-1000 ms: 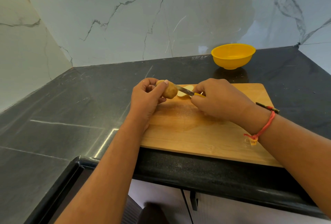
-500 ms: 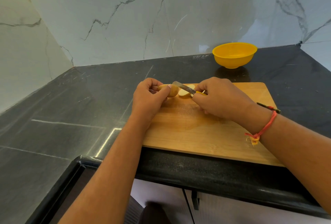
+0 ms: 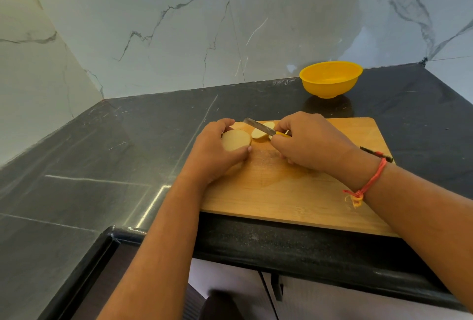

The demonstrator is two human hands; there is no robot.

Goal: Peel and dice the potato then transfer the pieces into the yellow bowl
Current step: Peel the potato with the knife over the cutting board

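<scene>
On the black countertop (image 3: 128, 155), a wooden cutting board (image 3: 294, 191) meets marble walls (image 3: 179, 25).

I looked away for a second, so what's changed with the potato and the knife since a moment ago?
The left hand has turned its potato piece so the pale cut face points up. The knife in the right hand has come off it and now sits over the cut piece. Yellow bowl and cutting board stayed put.

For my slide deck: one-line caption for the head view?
Left hand holds a cut potato; right hand holds a knife over the board.
</scene>
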